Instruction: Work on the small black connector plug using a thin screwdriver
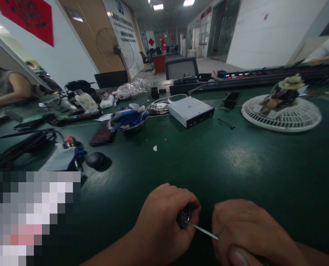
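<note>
At the near edge of the dark green table (197, 159), my left hand (161, 225) is closed around a small round dark part with a metal rim (184, 216). My right hand (244, 232) grips a thin metal tool, a screwdriver by its look, whose shaft (201, 229) runs leftward with its tip against the round part. The tool's handle is hidden inside my fist. Both hands sit close together, almost touching.
A white fan grille (288, 118) carries a fan motor (284, 90) at the right. A grey optical drive (190, 111), blue gloves on a metal bowl (128, 118), a black mouse (95, 159) and black cables (23, 144) lie further back. Other people sit at far left and far right.
</note>
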### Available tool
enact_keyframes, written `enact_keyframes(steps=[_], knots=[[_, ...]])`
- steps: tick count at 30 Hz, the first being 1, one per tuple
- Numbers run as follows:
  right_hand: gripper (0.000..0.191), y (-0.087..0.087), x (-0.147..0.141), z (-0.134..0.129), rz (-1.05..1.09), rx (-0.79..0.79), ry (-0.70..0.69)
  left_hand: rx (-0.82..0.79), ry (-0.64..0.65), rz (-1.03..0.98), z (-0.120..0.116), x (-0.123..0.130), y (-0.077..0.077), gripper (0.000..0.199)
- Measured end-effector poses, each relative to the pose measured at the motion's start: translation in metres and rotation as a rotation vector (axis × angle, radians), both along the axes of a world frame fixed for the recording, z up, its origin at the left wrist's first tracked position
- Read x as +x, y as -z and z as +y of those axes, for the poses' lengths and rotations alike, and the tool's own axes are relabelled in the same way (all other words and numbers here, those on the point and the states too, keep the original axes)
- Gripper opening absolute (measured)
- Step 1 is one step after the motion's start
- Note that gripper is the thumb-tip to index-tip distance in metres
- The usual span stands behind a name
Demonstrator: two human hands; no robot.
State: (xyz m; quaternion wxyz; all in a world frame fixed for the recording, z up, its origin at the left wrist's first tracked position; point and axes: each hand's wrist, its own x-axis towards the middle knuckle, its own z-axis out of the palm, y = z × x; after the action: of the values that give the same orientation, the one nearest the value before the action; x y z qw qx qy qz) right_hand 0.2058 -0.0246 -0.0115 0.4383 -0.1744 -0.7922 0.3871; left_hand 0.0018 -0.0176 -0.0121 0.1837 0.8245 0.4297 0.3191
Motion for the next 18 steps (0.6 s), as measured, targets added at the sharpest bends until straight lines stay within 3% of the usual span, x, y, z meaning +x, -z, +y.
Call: enact_keyframes(steps=[7,18], knots=[[0.028,-0.003,-0.0014,-0.0013,-0.08,0.014,0.074,-0.029,-0.012,0.005,-0.0006,-0.0006,0.0012,0.013],[0.034,-0.0036,-0.0004,-0.0002,-0.033,0.022,0.054,-0.015,-0.005,-0.014,0.0005,0.001,-0.0001,0.013]])
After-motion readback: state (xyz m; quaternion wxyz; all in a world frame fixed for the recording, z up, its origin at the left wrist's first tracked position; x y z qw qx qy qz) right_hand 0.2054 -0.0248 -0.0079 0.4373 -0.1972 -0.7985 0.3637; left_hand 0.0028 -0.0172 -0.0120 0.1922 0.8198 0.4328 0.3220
